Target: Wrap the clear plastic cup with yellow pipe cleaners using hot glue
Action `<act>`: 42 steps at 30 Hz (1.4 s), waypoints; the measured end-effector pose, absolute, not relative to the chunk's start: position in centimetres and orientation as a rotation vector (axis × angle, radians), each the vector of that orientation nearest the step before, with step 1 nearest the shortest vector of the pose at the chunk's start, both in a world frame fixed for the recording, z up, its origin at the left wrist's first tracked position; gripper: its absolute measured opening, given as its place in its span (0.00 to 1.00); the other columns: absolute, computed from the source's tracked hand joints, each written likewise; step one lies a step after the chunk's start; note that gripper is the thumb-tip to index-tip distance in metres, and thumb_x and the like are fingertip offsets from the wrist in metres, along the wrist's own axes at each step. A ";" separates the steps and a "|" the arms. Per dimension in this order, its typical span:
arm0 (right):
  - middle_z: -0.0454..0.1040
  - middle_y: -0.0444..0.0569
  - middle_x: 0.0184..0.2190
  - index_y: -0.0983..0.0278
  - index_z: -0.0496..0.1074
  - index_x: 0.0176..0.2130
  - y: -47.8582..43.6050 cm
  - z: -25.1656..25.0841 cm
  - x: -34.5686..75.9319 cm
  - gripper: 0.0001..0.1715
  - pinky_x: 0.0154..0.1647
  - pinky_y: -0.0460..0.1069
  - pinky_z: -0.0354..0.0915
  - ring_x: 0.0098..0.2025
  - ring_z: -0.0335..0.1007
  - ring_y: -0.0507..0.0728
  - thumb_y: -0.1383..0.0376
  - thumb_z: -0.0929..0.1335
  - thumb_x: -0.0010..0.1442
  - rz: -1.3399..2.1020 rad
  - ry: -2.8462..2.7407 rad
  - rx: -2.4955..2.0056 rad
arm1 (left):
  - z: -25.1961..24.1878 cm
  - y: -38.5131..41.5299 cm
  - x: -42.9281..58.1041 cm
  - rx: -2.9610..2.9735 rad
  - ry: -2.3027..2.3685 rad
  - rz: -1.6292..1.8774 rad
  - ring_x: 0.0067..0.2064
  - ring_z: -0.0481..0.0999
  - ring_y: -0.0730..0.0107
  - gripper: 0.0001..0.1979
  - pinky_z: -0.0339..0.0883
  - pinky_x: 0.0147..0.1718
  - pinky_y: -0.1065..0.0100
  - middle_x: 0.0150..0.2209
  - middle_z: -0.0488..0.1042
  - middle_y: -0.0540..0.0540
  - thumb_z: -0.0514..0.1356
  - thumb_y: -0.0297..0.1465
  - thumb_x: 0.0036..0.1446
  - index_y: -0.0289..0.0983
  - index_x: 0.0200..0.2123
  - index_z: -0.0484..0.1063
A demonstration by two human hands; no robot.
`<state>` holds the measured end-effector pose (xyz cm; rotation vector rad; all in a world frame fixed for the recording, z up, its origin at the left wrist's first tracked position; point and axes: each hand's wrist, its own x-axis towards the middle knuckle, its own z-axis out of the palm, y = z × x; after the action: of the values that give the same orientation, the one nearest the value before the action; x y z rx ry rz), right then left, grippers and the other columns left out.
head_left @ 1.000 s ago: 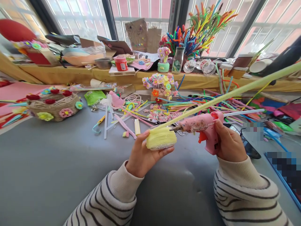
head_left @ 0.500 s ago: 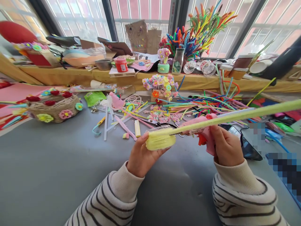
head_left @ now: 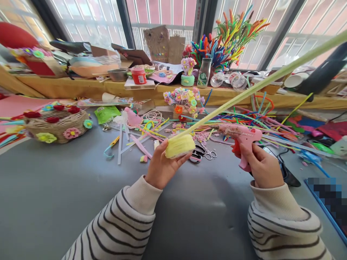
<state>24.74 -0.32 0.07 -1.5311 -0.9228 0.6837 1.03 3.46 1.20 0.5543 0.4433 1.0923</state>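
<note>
A grey worktop point(head_left: 81, 195) is stretching across the near part of the room, its far edge running along a cloth-covered shelf point(head_left: 94, 86) below barred windows point(head_left: 162, 11). Jars, bowls and flowers are crowding the shelf, and a pile of coloured stems point(head_left: 249, 117) is filling the far right of the worktop. A flower-trimmed basket point(head_left: 56, 126) is sitting at the far left.

Over the middle, the left hand point(head_left: 164, 168) is pinching a yellow-wrapped piece point(head_left: 180, 147) between thumb and fingers, while a yellow strip point(head_left: 244, 95) is rising from it to the far right. The right hand point(head_left: 264, 168) is holding a pink glue gun point(head_left: 248, 136), its fingers curling around the handle. The nozzle is pointing left, apart from the piece; scissors point(head_left: 210, 154) are lying between the hands. Smooth grey surface is spreading beneath both forearms.
</note>
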 end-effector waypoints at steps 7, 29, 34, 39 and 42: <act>0.63 0.40 0.14 0.64 0.66 0.28 -1.0 0.5 22.4 0.27 0.18 0.43 0.56 0.16 0.57 0.47 0.43 0.62 0.52 0.425 -1.122 -1.606 | 0.0 3.0 1.6 0.578 0.488 1.089 0.43 0.76 0.61 0.17 0.71 0.44 0.62 0.41 0.78 0.44 0.59 0.38 0.50 0.34 0.41 0.73; 0.48 0.36 0.14 0.60 0.50 0.21 -2.3 1.4 20.5 0.23 0.19 0.46 0.46 0.16 0.42 0.47 0.52 0.65 0.51 -0.289 -1.421 -1.783 | 0.0 2.9 1.9 0.675 0.615 0.813 0.36 0.78 0.62 0.18 0.74 0.33 0.64 0.36 0.79 0.41 0.54 0.40 0.54 0.33 0.39 0.73; 0.48 0.36 0.14 0.60 0.50 0.21 -2.4 1.4 20.6 0.23 0.19 0.46 0.45 0.16 0.41 0.47 0.50 0.65 0.51 -0.298 -1.441 -1.779 | -0.1 2.8 1.9 0.704 0.605 0.809 0.39 0.77 0.61 0.17 0.72 0.35 0.63 0.38 0.79 0.41 0.56 0.40 0.52 0.35 0.39 0.73; 0.52 0.37 0.14 0.60 0.55 0.20 -2.3 1.0 21.1 0.23 0.18 0.46 0.47 0.16 0.44 0.47 0.49 0.67 0.49 -0.218 -1.361 -1.792 | -0.5 2.8 1.9 0.844 0.625 0.990 0.48 0.73 0.53 0.21 0.65 0.47 0.59 0.43 0.77 0.40 0.62 0.41 0.46 0.34 0.41 0.71; 0.52 0.37 0.13 0.61 0.56 0.20 -2.2 0.9 21.1 0.23 0.18 0.47 0.46 0.16 0.43 0.47 0.48 0.66 0.49 -0.197 -1.344 -1.793 | -0.8 2.7 1.9 0.878 0.681 1.140 0.50 0.71 0.52 0.24 0.63 0.48 0.57 0.43 0.76 0.41 0.66 0.40 0.42 0.36 0.43 0.67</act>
<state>21.13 -2.22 0.88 -1.7929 -1.3441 -0.1970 1.93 2.67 -0.76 0.8784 0.6813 1.1398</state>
